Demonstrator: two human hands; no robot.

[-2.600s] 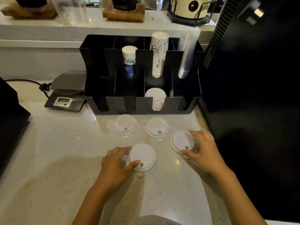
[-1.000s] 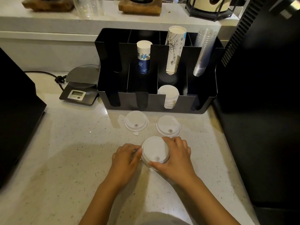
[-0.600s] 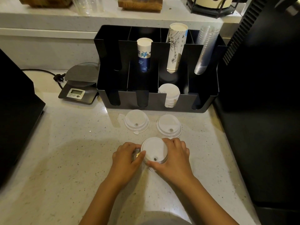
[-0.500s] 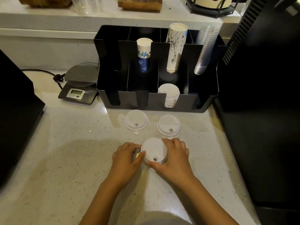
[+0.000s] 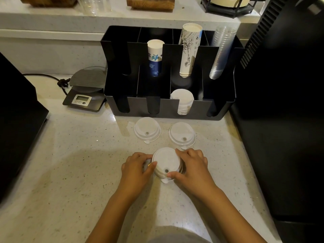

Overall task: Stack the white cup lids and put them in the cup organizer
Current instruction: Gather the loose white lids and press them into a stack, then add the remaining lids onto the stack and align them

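A small stack of white cup lids rests on the speckled counter near me. My left hand grips its left side and my right hand grips its right side, fingers curled around the rim. Two single white lids lie flat just beyond: one on the left, one on the right. Behind them stands the black cup organizer. Its front row holds a stack of white lids in the third slot.
The organizer's back row holds a blue-and-white paper cup stack, a tall printed cup stack and clear plastic cups. A digital scale sits left of it. Black machines flank the counter left and right.
My right hand brought the lid from the right over onto the lid under my left hand. Since then both hands have stayed clasped around that stack with hardly any movement.
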